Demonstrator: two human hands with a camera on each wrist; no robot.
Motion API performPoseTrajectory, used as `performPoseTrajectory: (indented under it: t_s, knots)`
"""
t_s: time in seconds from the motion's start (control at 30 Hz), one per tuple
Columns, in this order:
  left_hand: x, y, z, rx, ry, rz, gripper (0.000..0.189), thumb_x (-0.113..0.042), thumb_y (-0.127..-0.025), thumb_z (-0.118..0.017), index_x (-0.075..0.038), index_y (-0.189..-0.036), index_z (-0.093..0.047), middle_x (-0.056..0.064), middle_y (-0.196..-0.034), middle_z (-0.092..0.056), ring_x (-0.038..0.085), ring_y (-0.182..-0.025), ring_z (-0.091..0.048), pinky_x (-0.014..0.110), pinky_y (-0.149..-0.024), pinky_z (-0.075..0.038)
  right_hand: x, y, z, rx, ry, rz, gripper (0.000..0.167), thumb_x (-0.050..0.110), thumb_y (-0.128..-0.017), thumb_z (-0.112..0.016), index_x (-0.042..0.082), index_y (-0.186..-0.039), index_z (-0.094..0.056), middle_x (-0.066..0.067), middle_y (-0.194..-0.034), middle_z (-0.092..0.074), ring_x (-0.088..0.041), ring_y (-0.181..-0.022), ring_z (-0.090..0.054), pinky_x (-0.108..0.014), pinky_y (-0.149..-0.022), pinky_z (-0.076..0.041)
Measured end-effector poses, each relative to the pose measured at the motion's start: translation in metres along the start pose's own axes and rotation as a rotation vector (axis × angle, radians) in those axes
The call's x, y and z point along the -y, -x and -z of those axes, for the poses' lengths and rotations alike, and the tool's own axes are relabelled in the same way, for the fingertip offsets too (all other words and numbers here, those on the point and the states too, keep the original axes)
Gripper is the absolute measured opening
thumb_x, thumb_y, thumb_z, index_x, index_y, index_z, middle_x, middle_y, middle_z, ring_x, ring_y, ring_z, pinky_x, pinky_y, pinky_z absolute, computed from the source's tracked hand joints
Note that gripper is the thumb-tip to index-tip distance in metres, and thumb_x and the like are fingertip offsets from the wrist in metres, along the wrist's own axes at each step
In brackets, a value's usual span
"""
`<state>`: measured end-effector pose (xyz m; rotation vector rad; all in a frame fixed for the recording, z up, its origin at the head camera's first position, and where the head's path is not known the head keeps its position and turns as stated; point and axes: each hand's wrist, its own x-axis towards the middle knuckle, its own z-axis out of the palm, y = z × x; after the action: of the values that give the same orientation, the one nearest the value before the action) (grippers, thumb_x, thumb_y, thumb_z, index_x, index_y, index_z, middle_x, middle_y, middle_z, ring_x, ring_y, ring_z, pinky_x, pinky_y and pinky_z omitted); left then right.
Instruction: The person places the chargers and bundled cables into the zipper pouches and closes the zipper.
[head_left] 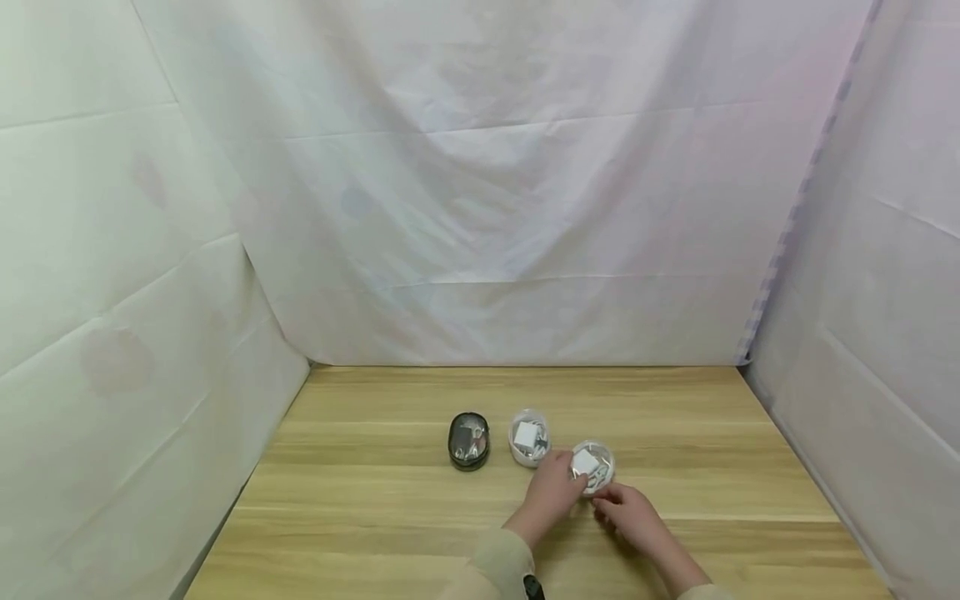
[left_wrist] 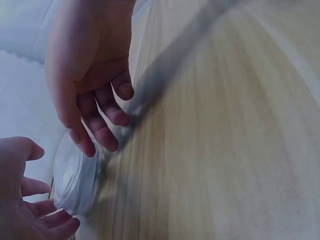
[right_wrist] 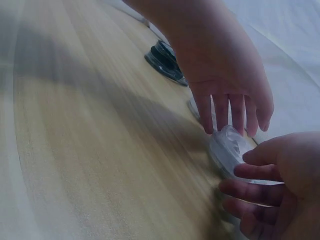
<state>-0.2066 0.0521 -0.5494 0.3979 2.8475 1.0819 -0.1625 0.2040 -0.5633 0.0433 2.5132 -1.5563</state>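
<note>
A clear, white-rimmed case (head_left: 602, 461) with a white charger block and white cable inside lies on the table in the head view. Around its left and near side are the fingers of my left hand (head_left: 551, 492), held fairly straight and touching it. My right hand (head_left: 632, 515) is at its near edge, fingers relaxed, fingertips close to or touching the rim. In the left wrist view the case (left_wrist: 75, 177) is between both hands. The right wrist view shows my left hand (right_wrist: 220, 60) reaching down to the case's far side, partly hidden by my right hand (right_wrist: 287, 175).
Left of the case lies a second clear case (head_left: 529, 446) with a white charger block and cable. Further left is a black oval case (head_left: 468, 442) with dark contents under a clear lid. White cloth (head_left: 525, 208) hangs behind the wooden table (head_left: 375, 533) and along both sides.
</note>
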Motion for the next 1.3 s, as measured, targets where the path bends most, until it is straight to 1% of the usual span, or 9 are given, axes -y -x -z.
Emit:
performPoseTrajectory:
  t_s: [0.1,0.2,0.37,0.5,0.63,0.77,0.93,1.13,1.3]
  knots:
    - [-0.001,0.004,-0.002,-0.015,0.059,0.035,0.049,-0.026,-0.088,-0.066,0.005,-0.126,-0.06,0.018,-0.124,-0.057,0.032,-0.113,-0.056,0.042,-0.097,-0.047,0.0,-0.001,-0.001,-0.052,-0.016,-0.042,0.014,0.01,-0.093,-0.06,0.0,-0.097,-0.068,-0.006,-0.077,-0.063,-0.02,-0.065,-0.055,-0.027,-0.049,-0.046]
    - [-0.002,0.007,-0.004,-0.035,0.1,0.038,0.05,-0.025,-0.087,-0.065,0.006,-0.126,-0.06,0.019,-0.126,-0.056,0.034,-0.113,-0.057,0.044,-0.097,-0.047,0.0,-0.001,-0.001,-0.108,-0.018,-0.077,0.018,0.013,-0.094,-0.06,0.0,-0.101,-0.068,-0.005,-0.08,-0.063,-0.02,-0.068,-0.056,-0.029,-0.051,-0.048]
    - [-0.003,0.008,-0.011,-0.027,0.114,0.048,0.051,-0.026,-0.088,-0.065,0.004,-0.129,-0.059,0.018,-0.132,-0.054,0.033,-0.116,-0.056,0.043,-0.098,-0.047,-0.004,-0.007,0.003,-0.176,0.019,-0.077,0.029,0.018,-0.095,-0.06,-0.005,-0.112,-0.065,-0.005,-0.087,-0.066,-0.019,-0.07,-0.057,-0.031,-0.056,-0.049]
    - [-0.005,0.006,-0.016,0.005,0.08,0.051,0.057,-0.029,-0.088,-0.067,0.002,-0.134,-0.056,0.019,-0.139,-0.049,0.033,-0.122,-0.053,0.042,-0.101,-0.045,-0.007,-0.014,0.007,-0.198,0.043,-0.057,0.03,0.017,-0.094,-0.06,-0.007,-0.113,-0.064,-0.006,-0.086,-0.065,-0.018,-0.071,-0.057,-0.032,-0.061,-0.047]
    - [-0.008,0.002,-0.019,0.033,0.03,0.034,0.059,-0.031,-0.088,-0.066,0.0,-0.137,-0.053,0.019,-0.145,-0.044,0.033,-0.129,-0.047,0.042,-0.105,-0.041,-0.008,-0.02,0.013,-0.204,0.057,-0.038,0.033,0.016,-0.095,-0.059,-0.008,-0.116,-0.062,-0.008,-0.087,-0.067,-0.019,-0.072,-0.058,-0.033,-0.064,-0.047]
    - [-0.011,-0.004,-0.022,0.073,-0.079,0.0,0.063,-0.035,-0.087,-0.065,-0.002,-0.139,-0.052,0.02,-0.148,-0.04,0.031,-0.133,-0.042,0.037,-0.108,-0.037,-0.012,-0.025,0.02,-0.196,0.067,-0.028,0.038,0.018,-0.096,-0.058,-0.01,-0.122,-0.057,-0.014,-0.095,-0.069,-0.021,-0.08,-0.063,-0.038,-0.071,-0.051]
    - [-0.012,-0.008,-0.024,0.12,-0.202,-0.05,0.066,-0.039,-0.087,-0.065,-0.004,-0.142,-0.049,0.021,-0.151,-0.036,0.029,-0.136,-0.04,0.033,-0.108,-0.036,-0.018,-0.03,0.026,-0.173,0.072,-0.06,0.042,0.016,-0.097,-0.054,-0.011,-0.128,-0.052,-0.016,-0.099,-0.069,-0.022,-0.082,-0.063,-0.04,-0.074,-0.051]
    - [-0.016,-0.012,-0.024,0.141,-0.225,-0.071,0.067,-0.039,-0.088,-0.064,-0.006,-0.144,-0.047,0.021,-0.152,-0.033,0.03,-0.134,-0.041,0.035,-0.107,-0.037,-0.019,-0.037,0.032,-0.16,0.071,-0.073,0.046,0.016,-0.098,-0.051,-0.012,-0.134,-0.047,-0.018,-0.102,-0.069,-0.026,-0.091,-0.063,-0.046,-0.083,-0.05]
    - [-0.021,-0.013,-0.026,0.133,-0.244,-0.078,0.067,-0.038,-0.086,-0.066,-0.004,-0.142,-0.049,0.024,-0.15,-0.035,0.031,-0.131,-0.045,0.033,-0.104,-0.04,-0.018,-0.038,0.035,-0.149,0.08,-0.06,0.046,0.014,-0.098,-0.05,-0.014,-0.134,-0.045,-0.018,-0.099,-0.069,-0.025,-0.088,-0.062,-0.041,-0.078,-0.05]
